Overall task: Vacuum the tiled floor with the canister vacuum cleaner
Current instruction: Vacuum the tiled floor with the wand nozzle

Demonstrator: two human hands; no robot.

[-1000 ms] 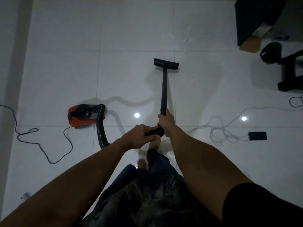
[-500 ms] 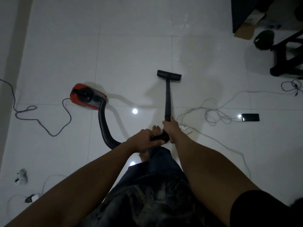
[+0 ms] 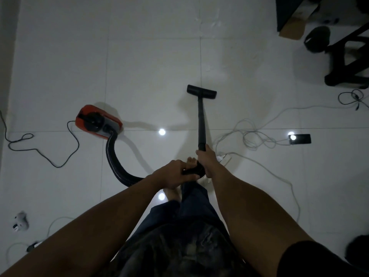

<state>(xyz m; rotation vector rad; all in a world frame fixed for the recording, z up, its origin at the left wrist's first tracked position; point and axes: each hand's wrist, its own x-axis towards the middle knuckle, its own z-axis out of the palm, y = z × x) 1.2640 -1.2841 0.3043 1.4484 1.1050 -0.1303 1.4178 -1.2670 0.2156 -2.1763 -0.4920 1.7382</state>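
Observation:
A red and black canister vacuum [image 3: 97, 121] sits on the white tiled floor [image 3: 151, 56] to my left. Its black ribbed hose [image 3: 114, 162] curves from the canister toward my hands. My left hand [image 3: 172, 173] grips the curved handle end of the wand. My right hand [image 3: 205, 158] grips the black wand [image 3: 201, 120] just above it. The wand runs forward to the flat black floor nozzle [image 3: 201, 92], which rests on the tiles ahead of me.
The vacuum's black power cord [image 3: 40, 152] loops at the left. White cables [image 3: 255, 136] tangle at the right, leading to a dark phone [image 3: 300, 139]. A black chair base [image 3: 347, 62], a dark cabinet [image 3: 289, 11] and a cardboard piece [image 3: 293, 29] stand at top right. Plugs [image 3: 20, 223] lie at lower left.
The view has shifted back and down: the canister, cables and phone now sit farther up the frame from me. The hose has swung round. Both hands keep their grip on the wand.

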